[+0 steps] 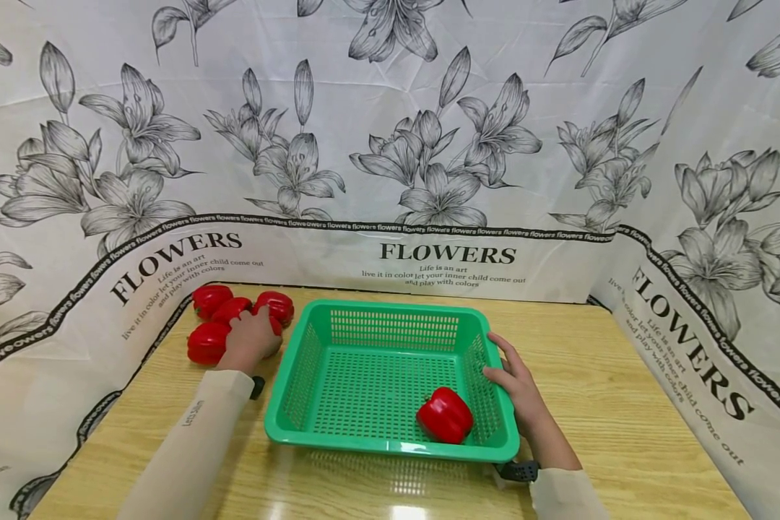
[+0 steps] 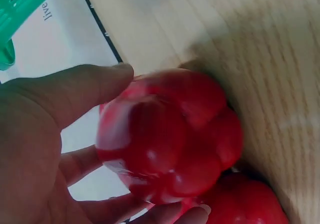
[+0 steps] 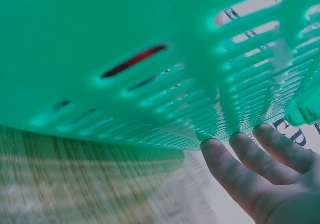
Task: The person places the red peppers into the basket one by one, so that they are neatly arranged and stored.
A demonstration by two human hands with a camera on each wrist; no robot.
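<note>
My left hand (image 1: pixel 252 338) is among a cluster of red bell peppers at the table's far left. In the left wrist view, its thumb and fingers curl round one glossy bell pepper (image 2: pixel 165 134); a second pepper (image 2: pixel 245 204) lies right beside it. My right hand (image 1: pixel 520 386) holds the right rim of a green plastic basket (image 1: pixel 370 390), thumb over the inside and fingers along the outer wall. Those fingers (image 3: pixel 235 176) show against the slotted side in the right wrist view. One red bell pepper (image 1: pixel 445 415) lies in the basket's near right corner.
Other red peppers (image 1: pixel 206 343) sit around the left hand, close to the cloth at the left. The light wood table (image 1: pixel 598 375) extends right of the basket. A white flower-printed cloth (image 1: pixel 442 253) hangs behind and along both sides.
</note>
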